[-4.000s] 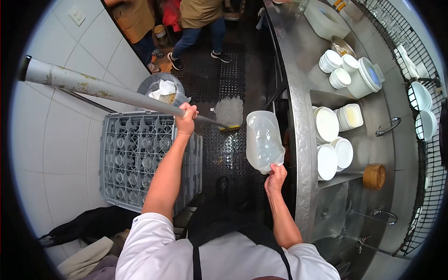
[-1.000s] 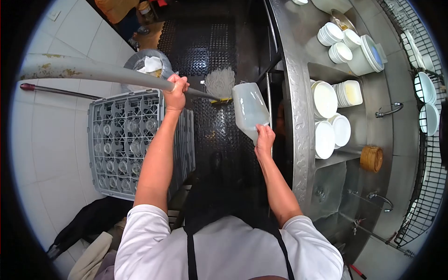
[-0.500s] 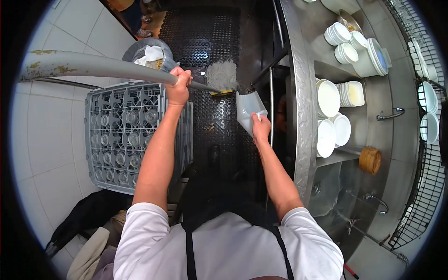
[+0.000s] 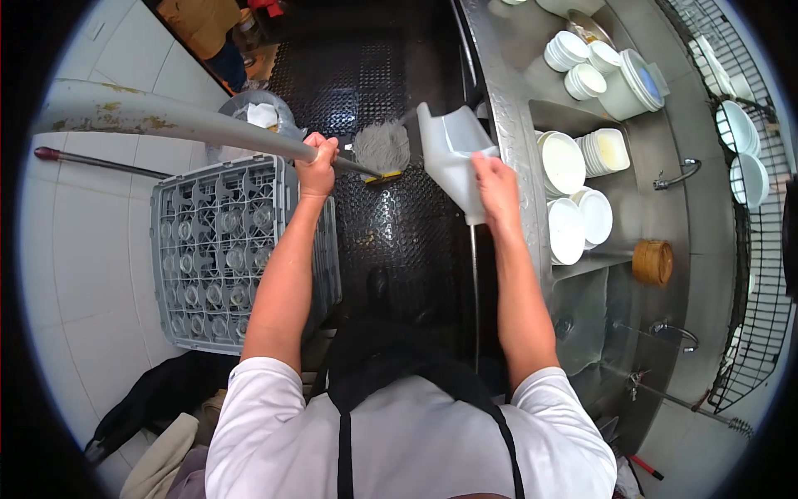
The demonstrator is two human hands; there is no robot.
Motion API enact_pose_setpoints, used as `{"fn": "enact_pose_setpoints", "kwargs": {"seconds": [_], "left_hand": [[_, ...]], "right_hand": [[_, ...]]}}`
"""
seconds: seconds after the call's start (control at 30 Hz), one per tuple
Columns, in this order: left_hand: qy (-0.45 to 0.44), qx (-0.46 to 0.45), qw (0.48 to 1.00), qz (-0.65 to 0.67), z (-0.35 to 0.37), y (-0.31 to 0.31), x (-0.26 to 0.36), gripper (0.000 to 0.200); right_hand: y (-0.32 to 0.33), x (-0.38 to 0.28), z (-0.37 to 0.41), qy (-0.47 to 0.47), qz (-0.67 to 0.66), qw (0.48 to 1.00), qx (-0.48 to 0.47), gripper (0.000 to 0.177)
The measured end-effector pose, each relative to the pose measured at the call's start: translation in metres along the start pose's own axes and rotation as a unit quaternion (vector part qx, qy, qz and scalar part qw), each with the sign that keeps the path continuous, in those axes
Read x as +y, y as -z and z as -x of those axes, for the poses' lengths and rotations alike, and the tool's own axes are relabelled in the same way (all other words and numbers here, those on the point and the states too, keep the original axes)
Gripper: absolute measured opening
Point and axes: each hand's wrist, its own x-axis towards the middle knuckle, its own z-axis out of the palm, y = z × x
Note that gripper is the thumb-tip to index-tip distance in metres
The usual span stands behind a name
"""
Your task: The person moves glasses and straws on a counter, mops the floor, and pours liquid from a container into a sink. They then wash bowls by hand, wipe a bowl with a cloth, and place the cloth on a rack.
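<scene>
both arms reach from the near side toward the far side, bare below the upper arm, the left arm (image 4: pixel 283 283) slanting right and the right arm (image 4: pixel 525 299) slanting left. the left hand (image 4: pixel 318 166) is closed in a fist-like grip, its wrist (image 4: pixel 314 198) nearly straight. the right hand (image 4: pixel 496 187), slightly nearer, has curled fingers (image 4: pixel 485 166). the hands are well apart.

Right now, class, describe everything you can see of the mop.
The mop has a long, slanting, metal-looking grey handle, blotched with worn patches near the upper end. A yellow fitting joins it to a grey, stringy head resting on the dark studded mat. The left hand grips the handle.
</scene>
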Motion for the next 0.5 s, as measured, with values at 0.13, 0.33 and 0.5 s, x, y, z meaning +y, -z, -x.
{"fn": "enact_pose_setpoints", "kwargs": {"seconds": [0.13, 0.33, 0.5], "left_hand": [[-0.021, 0.008, 1.0, -0.018, -0.001, -0.004, -0.001, 0.028], [-0.026, 0.008, 1.0, 0.005, 0.0, -0.01, -0.003, 0.026], [-0.076, -0.027, 0.986, -0.147, 0.0, -0.006, -0.017, 0.022]], "right_hand": [[0.118, -0.016, 0.06, 0.119, 0.05, 0.983, 0.127, 0.038], [0.318, 0.06, 0.186, 0.053, 0.216, 0.872, 0.435, 0.05], [0.404, 0.182, 0.263, -0.092, 0.404, 0.696, 0.587, 0.07]]}}
